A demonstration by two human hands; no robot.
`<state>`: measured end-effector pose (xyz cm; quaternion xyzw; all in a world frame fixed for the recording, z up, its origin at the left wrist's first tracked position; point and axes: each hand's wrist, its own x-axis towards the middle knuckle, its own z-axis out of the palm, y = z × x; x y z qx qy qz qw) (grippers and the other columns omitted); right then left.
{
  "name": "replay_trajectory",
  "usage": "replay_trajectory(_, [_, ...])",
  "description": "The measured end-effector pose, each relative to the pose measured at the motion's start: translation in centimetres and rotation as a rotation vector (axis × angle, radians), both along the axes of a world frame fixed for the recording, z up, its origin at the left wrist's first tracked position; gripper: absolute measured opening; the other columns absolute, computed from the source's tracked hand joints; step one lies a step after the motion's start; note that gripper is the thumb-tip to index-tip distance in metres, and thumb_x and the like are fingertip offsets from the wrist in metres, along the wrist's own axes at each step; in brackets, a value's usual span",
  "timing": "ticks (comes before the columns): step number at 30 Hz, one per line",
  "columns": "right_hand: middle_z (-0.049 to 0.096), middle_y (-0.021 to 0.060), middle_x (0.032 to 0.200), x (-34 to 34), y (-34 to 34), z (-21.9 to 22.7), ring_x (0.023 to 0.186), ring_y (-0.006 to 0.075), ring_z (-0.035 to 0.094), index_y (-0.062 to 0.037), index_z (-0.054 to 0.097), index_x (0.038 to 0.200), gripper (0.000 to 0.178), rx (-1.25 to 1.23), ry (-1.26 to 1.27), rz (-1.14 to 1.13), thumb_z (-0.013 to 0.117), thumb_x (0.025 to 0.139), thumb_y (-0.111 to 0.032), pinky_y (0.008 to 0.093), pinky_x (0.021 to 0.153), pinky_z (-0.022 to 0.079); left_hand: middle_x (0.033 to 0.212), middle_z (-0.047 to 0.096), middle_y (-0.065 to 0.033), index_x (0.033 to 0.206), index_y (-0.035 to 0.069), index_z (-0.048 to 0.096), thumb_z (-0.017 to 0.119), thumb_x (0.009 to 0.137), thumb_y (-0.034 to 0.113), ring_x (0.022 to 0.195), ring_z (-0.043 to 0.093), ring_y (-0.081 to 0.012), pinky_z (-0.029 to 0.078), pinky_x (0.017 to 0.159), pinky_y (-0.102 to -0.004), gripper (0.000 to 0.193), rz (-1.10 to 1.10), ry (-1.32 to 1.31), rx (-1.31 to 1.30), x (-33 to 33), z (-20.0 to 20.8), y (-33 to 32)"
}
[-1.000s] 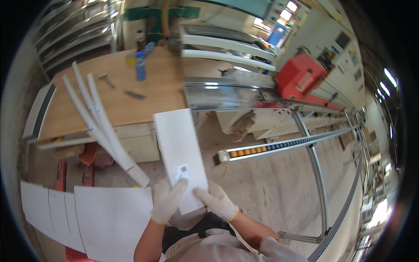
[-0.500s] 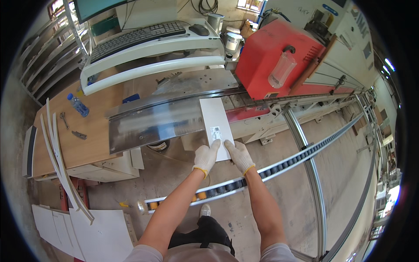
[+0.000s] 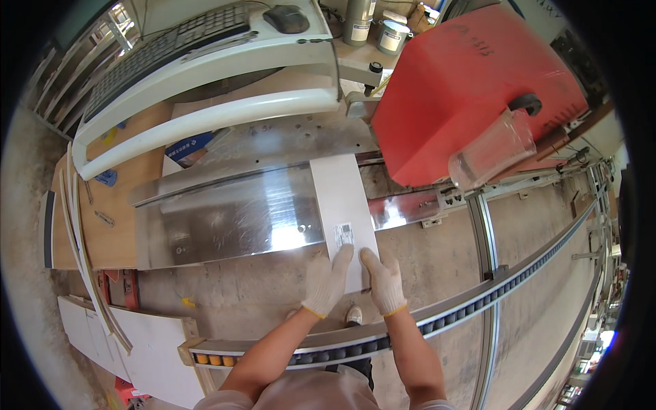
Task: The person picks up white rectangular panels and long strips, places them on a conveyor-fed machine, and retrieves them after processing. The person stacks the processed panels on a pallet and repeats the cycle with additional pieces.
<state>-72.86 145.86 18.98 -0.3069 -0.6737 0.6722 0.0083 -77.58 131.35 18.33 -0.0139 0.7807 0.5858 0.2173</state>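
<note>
A long white board lies across the right end of a shiny metal plate, its near end sticking out past the plate's front edge. A small printed label is stuck on its top near that end. Both my hands wear white knit gloves with yellow cuffs. My left hand grips the board's left edge, its thumb on top beside the label. At the right edge my right hand is closed with its thumb on the board. The fingers under the board are hidden.
A red machine cover with a clear plastic bottle rises at the right. Above the plate hangs a white shelf with a keyboard and mouse. A roller track crosses before me. Pale strips overhang the wooden table.
My view has moved closer to the machine, so the plate and red cover look larger. Both hands keep their hold on the near end of the board, which still lies on the plate.
</note>
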Motion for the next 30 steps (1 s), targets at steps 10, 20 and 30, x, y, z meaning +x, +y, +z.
replay_trajectory(10, [0.071,0.0025,0.093,0.6,8.0,0.8,0.082,0.0091,0.062,0.0048,0.073,0.108,0.025,-0.311,-0.037,-0.133,0.072,0.106,-0.020,0.0282,0.072,0.052,0.089,0.077,-0.0251,0.109,-0.003,0.078,0.060,0.108,0.047,0.084,0.076,-0.0400,0.056,0.078,-0.0487,0.054,0.061,-0.006,-0.018,0.9,0.7,9.2])
replay_trajectory(20, [0.066,-0.0009,0.078,1.2,14.5,1.5,0.065,0.0086,0.058,0.0024,0.074,0.102,0.027,-0.180,-0.080,-0.125,0.071,0.105,-0.025,0.0287,0.055,0.045,0.083,0.076,-0.0249,0.103,-0.004,0.079,0.060,0.108,0.052,0.079,0.076,-0.0380,0.056,0.074,-0.0486,0.059,0.042,0.010,-0.053,1.6,-0.1,15.6])
replay_trajectory(30, [0.071,0.0042,0.081,2.6,27.0,1.4,0.063,0.0135,0.063,0.0010,0.078,0.106,0.035,-0.071,-0.098,-0.114,0.072,0.100,-0.033,0.0305,0.051,0.047,0.084,0.070,-0.0359,0.093,-0.004,0.078,0.047,0.109,0.064,0.085,0.072,-0.0520,0.054,0.077,-0.0578,0.076,-0.104,0.015,-0.070,2.0,-0.6,27.7])
